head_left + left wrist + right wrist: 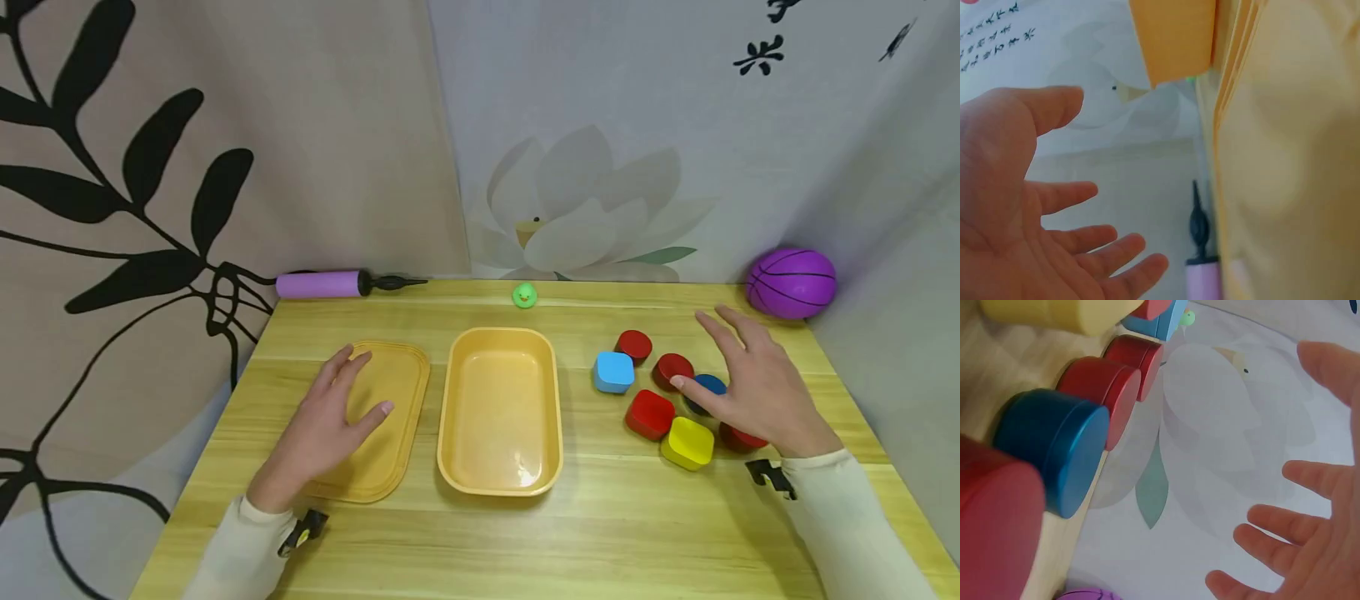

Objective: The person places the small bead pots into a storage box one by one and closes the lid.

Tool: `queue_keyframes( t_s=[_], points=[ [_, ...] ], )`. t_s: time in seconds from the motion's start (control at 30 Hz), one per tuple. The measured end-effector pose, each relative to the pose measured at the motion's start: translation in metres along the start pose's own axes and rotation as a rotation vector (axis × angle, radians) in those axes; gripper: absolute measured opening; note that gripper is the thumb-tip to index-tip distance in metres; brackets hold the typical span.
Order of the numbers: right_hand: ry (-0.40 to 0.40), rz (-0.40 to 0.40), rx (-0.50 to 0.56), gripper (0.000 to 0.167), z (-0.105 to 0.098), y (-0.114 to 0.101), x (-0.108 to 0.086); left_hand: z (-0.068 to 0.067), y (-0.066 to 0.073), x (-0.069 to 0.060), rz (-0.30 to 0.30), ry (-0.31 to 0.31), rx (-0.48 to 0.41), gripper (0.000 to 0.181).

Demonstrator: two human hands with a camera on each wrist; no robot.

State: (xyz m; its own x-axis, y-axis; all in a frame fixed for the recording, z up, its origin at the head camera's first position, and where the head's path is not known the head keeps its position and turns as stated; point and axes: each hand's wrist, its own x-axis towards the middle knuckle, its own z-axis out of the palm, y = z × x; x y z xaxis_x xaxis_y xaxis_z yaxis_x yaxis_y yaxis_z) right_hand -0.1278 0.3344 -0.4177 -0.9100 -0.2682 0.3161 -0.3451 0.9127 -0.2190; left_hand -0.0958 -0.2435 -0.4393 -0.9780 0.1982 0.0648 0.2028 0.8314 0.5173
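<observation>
My left hand (318,437) hovers with spread fingers over the flat yellow lid (386,417), holding nothing. Beside the lid stands an empty yellow tray (498,408). My right hand (761,387), fingers apart, is above the right side of a group of tins: a light blue one (613,372), a yellow one (687,443), a dark blue one (705,392) partly behind the thumb, and several red ones (649,415). In the right wrist view the dark blue tin (1054,447) stands apart from the fingers (1272,550).
At the table's back edge lie a purple pump (318,285), a small green duck-faced toy (524,295) and a purple ball (792,283) in the right corner. Patterned cloth (337,150) hangs behind the wooden table (480,542).
</observation>
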Motion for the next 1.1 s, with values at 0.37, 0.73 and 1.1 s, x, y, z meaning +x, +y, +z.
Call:
queue_keyframes(
  t_s=[0.37,0.73,1.1],
  points=[
    [-0.033,0.14,0.213,0.088,0.001,0.015,-0.021,0.027,0.013,-0.009,0.038,0.006,-0.202,0.063],
    [-0.022,0.239,0.267,0.076,0.011,0.035,-0.053,0.048,0.036,-0.014,0.034,-0.094,-0.457,0.051],
    [-0.067,0.302,0.356,0.072,0.024,0.048,-0.082,0.065,0.048,-0.021,-0.043,-0.264,-0.694,0.058]
  ],
)
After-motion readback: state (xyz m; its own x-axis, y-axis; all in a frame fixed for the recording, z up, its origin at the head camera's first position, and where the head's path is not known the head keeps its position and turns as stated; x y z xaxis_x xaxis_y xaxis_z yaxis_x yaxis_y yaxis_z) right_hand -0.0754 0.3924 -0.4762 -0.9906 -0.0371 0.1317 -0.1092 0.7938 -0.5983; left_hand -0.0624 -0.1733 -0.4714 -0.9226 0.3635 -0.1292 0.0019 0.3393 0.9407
